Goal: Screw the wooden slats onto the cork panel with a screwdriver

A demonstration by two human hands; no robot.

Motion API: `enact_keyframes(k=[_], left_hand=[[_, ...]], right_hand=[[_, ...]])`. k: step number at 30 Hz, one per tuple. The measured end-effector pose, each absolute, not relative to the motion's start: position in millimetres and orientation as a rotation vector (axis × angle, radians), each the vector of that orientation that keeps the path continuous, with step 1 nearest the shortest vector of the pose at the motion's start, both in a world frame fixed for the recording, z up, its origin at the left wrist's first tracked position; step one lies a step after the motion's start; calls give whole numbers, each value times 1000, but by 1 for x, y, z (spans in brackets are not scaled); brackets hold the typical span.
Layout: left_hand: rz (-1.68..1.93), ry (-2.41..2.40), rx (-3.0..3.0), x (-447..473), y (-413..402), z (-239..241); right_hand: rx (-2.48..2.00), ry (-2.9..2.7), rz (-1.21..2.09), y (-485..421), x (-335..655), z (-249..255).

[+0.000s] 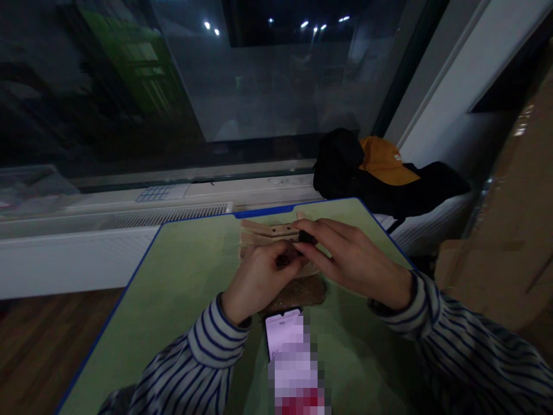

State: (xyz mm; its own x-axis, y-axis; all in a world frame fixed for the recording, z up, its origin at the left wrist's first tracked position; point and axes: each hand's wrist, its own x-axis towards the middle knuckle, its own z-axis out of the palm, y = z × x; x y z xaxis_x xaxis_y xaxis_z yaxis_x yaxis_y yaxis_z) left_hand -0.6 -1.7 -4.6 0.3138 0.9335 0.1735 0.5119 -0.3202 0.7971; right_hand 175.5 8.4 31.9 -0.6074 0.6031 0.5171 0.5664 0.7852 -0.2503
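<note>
My left hand and my right hand meet over the far middle of a green table mat. Both are closed in a pinch around a small dark piece held between their fingertips. Just beyond the fingers lie light wooden strips with small holes, partly hidden by my hands. A brownish flat thing lies under my wrists; I cannot make out what it is. Both sleeves are striped.
A phone with a lit screen lies on the mat near me. A black bag with an orange cap on it rests on the sill at the right. A dark window, a radiator grille and cardboard surround the table.
</note>
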Motion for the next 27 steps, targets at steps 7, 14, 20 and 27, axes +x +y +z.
enact_keyframes(k=[7,14,20,27], left_hand=[[898,1346,2024,-4,0,-4],[887,1309,2010,-2,-2,-2],[838,1277,2013,-2,-2,-2],[874,1298,1949,0,-1,-5]], right_hand=[[-832,-2412,58,7,175,33],[-795,-2412,52,6,175,36],[-829,-2400,19,7,176,34],[-872,-2396,13,9,176,32]])
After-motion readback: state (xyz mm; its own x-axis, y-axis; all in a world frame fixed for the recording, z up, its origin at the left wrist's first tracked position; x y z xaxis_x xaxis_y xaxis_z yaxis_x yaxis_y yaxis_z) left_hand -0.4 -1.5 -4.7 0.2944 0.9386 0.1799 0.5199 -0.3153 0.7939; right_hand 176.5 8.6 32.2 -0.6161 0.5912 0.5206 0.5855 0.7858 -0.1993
